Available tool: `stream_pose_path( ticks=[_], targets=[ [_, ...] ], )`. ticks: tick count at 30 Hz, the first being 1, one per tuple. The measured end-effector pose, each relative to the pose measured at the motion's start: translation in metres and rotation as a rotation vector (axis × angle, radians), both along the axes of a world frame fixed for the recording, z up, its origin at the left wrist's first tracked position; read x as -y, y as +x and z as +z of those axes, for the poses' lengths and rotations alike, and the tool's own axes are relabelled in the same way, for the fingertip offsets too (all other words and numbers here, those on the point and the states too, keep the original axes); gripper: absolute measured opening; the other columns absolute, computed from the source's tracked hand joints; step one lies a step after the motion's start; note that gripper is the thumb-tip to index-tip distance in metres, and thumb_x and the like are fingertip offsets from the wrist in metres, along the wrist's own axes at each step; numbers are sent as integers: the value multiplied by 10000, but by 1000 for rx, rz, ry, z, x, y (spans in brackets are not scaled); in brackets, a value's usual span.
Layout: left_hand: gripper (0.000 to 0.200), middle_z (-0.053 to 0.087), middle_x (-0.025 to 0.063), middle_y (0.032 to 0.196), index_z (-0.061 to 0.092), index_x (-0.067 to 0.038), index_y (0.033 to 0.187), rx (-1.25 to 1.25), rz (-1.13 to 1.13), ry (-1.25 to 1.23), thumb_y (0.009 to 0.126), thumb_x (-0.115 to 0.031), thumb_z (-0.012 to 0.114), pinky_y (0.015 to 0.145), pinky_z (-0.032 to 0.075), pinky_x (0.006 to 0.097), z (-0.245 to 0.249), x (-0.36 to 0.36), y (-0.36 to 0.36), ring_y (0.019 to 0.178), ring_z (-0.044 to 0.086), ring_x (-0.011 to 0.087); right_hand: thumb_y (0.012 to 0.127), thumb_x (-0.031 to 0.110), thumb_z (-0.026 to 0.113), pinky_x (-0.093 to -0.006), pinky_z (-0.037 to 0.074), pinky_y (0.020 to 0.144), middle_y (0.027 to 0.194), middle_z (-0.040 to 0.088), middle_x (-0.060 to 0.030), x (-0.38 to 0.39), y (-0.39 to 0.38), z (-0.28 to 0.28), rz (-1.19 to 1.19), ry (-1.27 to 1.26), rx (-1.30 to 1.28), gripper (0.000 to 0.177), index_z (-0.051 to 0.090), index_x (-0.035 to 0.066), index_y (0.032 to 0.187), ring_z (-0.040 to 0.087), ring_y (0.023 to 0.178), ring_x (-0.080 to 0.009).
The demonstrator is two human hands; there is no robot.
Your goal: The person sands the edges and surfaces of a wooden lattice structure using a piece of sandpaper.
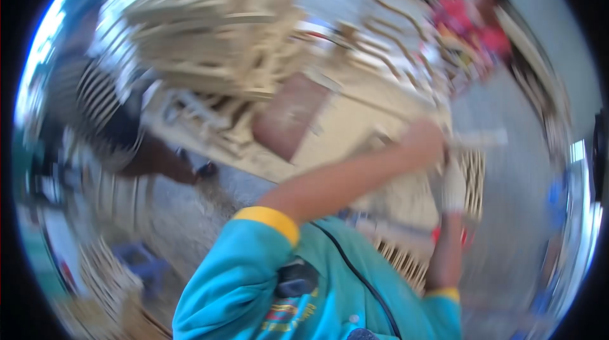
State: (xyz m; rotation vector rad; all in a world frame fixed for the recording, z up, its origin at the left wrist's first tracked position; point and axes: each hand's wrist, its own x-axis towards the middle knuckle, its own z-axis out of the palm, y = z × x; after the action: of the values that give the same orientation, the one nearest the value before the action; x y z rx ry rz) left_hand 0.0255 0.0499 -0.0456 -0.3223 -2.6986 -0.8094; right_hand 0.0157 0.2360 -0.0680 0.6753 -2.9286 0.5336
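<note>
Left hand (422, 140) and right hand (453, 184) are at the wood slats (473, 178) beside them. Grip unreadable through motion blur. Probably mid-job: wood piles (209, 42) beyond the hands look untouched.

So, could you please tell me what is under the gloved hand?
A pale stack of wooden slats lies under the gloved right hand, and its slatted edge shows beside it. What the palm covers is hidden, and blur hides the grip.

A single head-worn fisheye camera looks steeply down, close over the person's own teal shirt (254, 289) and arms (342, 181), rolled sideways, with the worktable (346, 125) beyond; motion blurs everything.
</note>
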Motion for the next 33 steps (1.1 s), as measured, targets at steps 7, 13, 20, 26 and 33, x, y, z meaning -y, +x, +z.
stream_pose_path(
  ticks=[7,13,20,26,33],
  targets=[
    [225,711,169,800,734,-45,818,15,15,-389,882,-225,614,694,548,441,40,15,12,798,708,331,860,259,641,-477,545,710,892,682,-243,6,-1,5,-271,206,-30,287,635,17,1013,692,833,-381],
    [352,714,174,835,707,-25,902,128,41,-446,960,-348,582,718,542,446,54,18,10,807,707,340,834,258,654,-444,548,674,837,678,-258,13,17,41,-197,180,33,324,633,-57,908,691,793,-377],
    [339,708,184,825,692,-20,915,110,32,-446,956,-339,585,724,543,450,48,17,8,812,707,344,861,258,614,-467,547,777,879,678,-269,11,22,58,-305,164,191,336,617,-47,1000,692,866,-386],
    [334,707,193,830,690,-16,915,125,41,-436,952,-332,588,730,543,449,50,14,10,811,707,350,872,265,598,-458,550,782,913,689,-252,0,15,58,-364,233,170,314,615,-23,997,691,867,-394],
    [348,706,199,829,689,-4,914,107,15,-444,948,-336,592,731,539,457,50,15,7,813,704,362,849,277,637,-452,563,727,844,682,-273,-5,9,57,-90,283,293,359,655,-66,951,701,816,-388]
  ],
)
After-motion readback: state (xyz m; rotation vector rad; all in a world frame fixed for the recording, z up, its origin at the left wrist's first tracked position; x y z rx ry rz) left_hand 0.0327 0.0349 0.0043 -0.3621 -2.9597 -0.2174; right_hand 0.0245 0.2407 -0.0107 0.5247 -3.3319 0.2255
